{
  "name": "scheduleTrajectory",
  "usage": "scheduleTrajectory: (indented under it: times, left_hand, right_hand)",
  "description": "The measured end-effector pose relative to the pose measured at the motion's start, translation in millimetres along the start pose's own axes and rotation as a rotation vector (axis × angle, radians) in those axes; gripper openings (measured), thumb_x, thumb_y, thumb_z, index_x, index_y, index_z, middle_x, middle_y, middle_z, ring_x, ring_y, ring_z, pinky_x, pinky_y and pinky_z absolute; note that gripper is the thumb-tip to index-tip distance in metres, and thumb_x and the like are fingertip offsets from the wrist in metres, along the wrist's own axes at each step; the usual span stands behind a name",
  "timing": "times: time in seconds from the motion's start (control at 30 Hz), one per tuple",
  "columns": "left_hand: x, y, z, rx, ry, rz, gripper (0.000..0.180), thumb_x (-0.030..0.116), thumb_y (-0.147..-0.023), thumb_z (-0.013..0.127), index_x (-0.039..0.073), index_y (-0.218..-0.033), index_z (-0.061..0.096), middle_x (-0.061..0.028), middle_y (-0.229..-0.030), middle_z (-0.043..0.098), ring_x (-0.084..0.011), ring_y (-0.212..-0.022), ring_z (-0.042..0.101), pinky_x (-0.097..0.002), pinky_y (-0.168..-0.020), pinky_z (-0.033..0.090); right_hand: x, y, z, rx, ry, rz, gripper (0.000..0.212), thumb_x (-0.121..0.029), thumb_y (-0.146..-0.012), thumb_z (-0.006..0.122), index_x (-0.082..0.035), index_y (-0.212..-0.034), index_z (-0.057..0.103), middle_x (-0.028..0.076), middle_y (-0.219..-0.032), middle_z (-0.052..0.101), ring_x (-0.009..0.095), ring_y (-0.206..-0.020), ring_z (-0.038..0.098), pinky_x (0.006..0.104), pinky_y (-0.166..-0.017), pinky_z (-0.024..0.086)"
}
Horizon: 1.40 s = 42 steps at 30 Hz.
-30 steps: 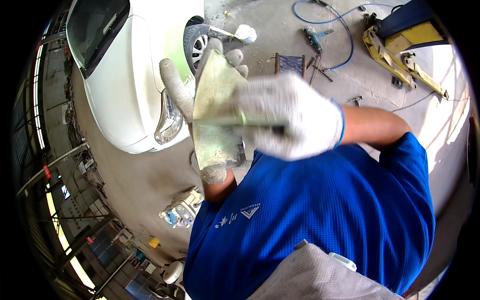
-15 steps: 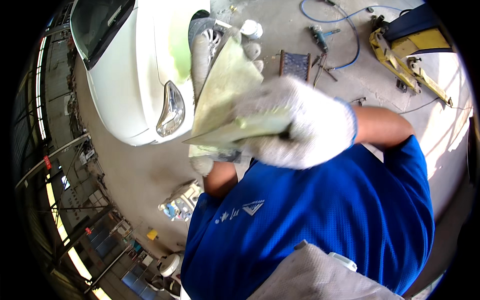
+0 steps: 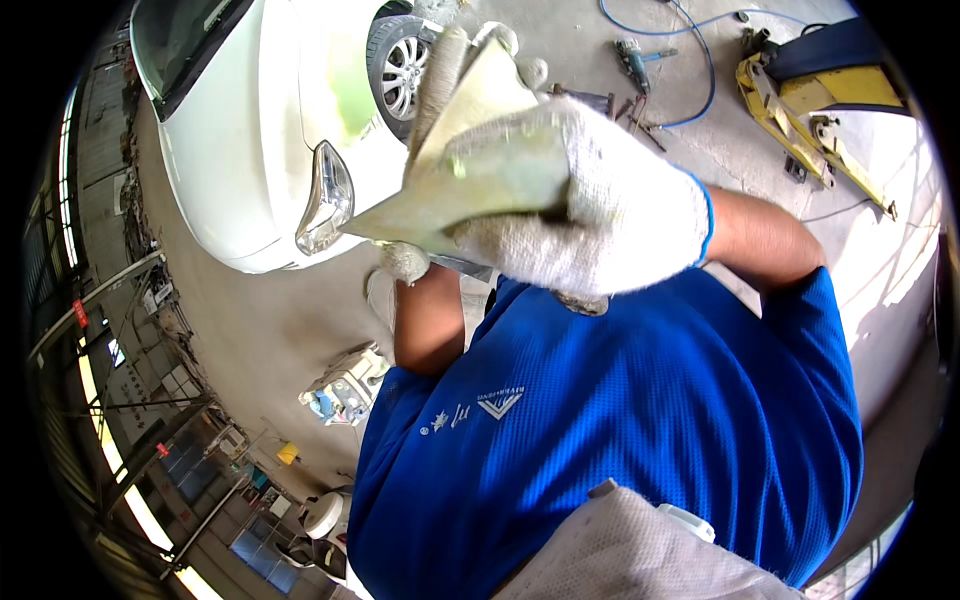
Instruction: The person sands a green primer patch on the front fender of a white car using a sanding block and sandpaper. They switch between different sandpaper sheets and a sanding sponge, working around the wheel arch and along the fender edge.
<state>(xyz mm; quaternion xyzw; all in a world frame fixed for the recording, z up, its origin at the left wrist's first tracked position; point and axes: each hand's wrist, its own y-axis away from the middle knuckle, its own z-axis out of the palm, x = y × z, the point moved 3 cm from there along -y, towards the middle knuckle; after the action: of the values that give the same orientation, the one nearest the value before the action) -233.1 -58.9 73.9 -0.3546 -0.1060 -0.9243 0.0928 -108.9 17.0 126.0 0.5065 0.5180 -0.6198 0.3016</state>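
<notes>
You're in a car workshop: white car, yellow lift, power tool and blue hose on the floor.

Strong daylight fell on the floor at the right, making patches almost white. The car was bright, whereas the wall at the left was dim. The right hand appeared quite sharp; near the black rim, straight lines bent.
</notes>
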Motion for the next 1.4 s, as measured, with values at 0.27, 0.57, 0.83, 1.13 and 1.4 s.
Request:
scheduleTrajectory:
  times: [0.27, 0.57, 0.83, 1.13, 1.4]
  left_hand:
    - [1, -2, -4, -0.009, -0.075, 0.136, 0.093, 0.057, -0.085, 0.054, 0.009, -0.156, 0.019, -0.0248, -0.146, 0.042, -0.0332, -0.137, 0.042, -0.0476, -0.116, 0.035]
    - [1, -4, -2, -0.023, -0.099, 0.170, 0.111, 0.070, -0.075, 0.057, 0.007, -0.157, 0.017, -0.0284, -0.147, 0.040, -0.0363, -0.138, 0.040, -0.0492, -0.117, 0.031]
    - [-5, -7, 0, -0.046, -0.087, 0.115, 0.127, 0.082, -0.067, 0.059, 0.005, -0.158, 0.015, -0.0316, -0.147, 0.039, -0.0390, -0.139, 0.038, -0.0507, -0.119, 0.028]
    - [-5, -6, 2, 0.030, -0.243, 0.123, 0.145, 0.094, -0.057, 0.061, 0.003, -0.159, 0.012, -0.0351, -0.148, 0.037, -0.0421, -0.140, 0.036, -0.0522, -0.120, 0.024]
    - [-6, -17, -27, -0.077, 0.264, 0.098, 0.083, 0.055, -0.101, 0.049, 0.006, -0.160, 0.018, -0.0312, -0.146, 0.041, -0.0370, -0.134, 0.045, -0.0521, -0.114, 0.038]
  right_hand:
    - [-1, 0, 3, 0.087, -0.019, 0.159, 0.027, -0.015, -0.089, 0.063, 0.002, -0.110, 0.069, 0.015, -0.080, 0.072, 0.024, -0.067, 0.070, 0.0363, -0.066, 0.057]
    - [3, 7, 21, 0.203, 0.085, -0.216, 0.030, -0.015, -0.094, 0.065, 0.002, -0.118, 0.068, 0.011, -0.081, 0.073, 0.015, -0.065, 0.070, 0.0284, -0.060, 0.057]
    - [1, 11, 19, 0.384, 0.229, -0.446, 0.033, -0.017, -0.085, 0.069, 0.002, -0.111, 0.072, 0.021, -0.084, 0.073, 0.029, -0.072, 0.073, 0.0369, -0.072, 0.060]
    - [19, 6, 4, 0.139, 0.058, 0.111, 0.029, -0.014, -0.084, 0.063, 0.000, -0.109, 0.071, 0.023, -0.087, 0.070, 0.030, -0.080, 0.072, 0.0409, -0.077, 0.059]
    - [39, 5, 4, 0.287, 0.104, 0.085, 0.029, -0.016, -0.088, 0.062, -0.001, -0.112, 0.070, 0.022, -0.083, 0.068, 0.031, -0.072, 0.068, 0.0376, -0.074, 0.056]
